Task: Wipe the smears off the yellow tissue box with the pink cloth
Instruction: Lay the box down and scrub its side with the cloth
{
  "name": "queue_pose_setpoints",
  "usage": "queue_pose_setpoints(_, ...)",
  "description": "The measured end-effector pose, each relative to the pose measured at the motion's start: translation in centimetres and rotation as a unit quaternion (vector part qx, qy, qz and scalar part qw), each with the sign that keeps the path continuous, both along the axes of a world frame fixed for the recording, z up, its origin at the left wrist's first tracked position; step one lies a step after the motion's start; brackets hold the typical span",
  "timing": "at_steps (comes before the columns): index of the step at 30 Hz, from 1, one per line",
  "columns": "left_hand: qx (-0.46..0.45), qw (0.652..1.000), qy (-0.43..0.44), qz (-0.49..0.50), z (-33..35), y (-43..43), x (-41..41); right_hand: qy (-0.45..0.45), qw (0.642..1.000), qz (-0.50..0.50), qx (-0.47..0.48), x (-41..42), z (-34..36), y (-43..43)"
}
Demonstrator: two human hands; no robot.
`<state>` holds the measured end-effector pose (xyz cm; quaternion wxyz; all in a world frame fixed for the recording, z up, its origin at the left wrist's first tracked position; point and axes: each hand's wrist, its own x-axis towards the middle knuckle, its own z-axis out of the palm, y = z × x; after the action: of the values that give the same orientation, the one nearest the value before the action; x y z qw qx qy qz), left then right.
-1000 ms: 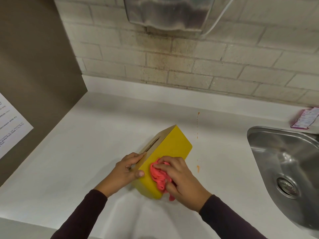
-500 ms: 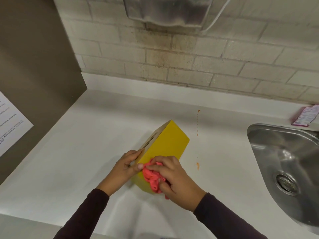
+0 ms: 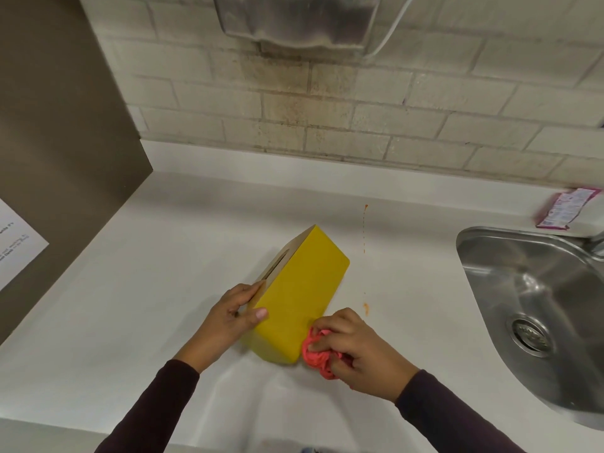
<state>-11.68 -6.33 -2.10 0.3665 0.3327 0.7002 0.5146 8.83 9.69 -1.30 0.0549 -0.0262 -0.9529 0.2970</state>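
The yellow tissue box [image 3: 299, 289] lies tipped on the white counter, its slotted tan top facing left and a broad yellow side facing up. My left hand [image 3: 233, 317] grips its near left edge, thumb on the yellow side. My right hand [image 3: 354, 348] is closed on the bunched pink cloth [image 3: 317, 353], which presses against the box's near right corner. No smear shows on the visible yellow face.
A steel sink [image 3: 536, 308] is sunk into the white counter [image 3: 130, 289] at the right. Orange drips [image 3: 365, 307] mark the counter right of the box. A pink packet [image 3: 568, 209] lies behind the sink. A metal dispenser [image 3: 294, 21] hangs on the brick wall.
My right hand has slid the pink cloth from the middle of the box's upper face down to its near right corner. The left hand has kept its grip.
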Motion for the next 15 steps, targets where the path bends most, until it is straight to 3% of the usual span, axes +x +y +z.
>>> queue_pose_setpoints(2,0.000,1.000,-0.005,0.001,0.0,-0.1,0.0,-0.013,0.999,-0.018,0.029,0.7,-0.6,0.7)
queue_pose_setpoints(3,0.001,1.000,-0.008,0.001,0.0,-0.2,-0.1,-0.013,0.998,-0.056,-0.002,1.1,-0.9,0.9)
queue_pose_setpoints(5,0.002,1.000,-0.012,0.004,0.0,-0.2,0.0,0.003,0.972,-0.172,-0.161,1.5,-1.0,1.1)
queue_pose_setpoints(8,0.004,1.000,-0.014,0.015,0.0,-0.1,0.2,0.019,0.874,-0.282,-0.395,0.7,-0.5,1.2)
queue_pose_setpoints(10,0.006,1.000,-0.014,0.018,-0.1,0.0,0.2,0.024,0.854,-0.288,-0.432,-0.1,0.0,1.3)
queue_pose_setpoints(15,0.004,1.000,-0.002,0.028,-0.1,0.0,0.5,0.032,0.858,-0.251,-0.447,-1.3,1.0,-0.3)
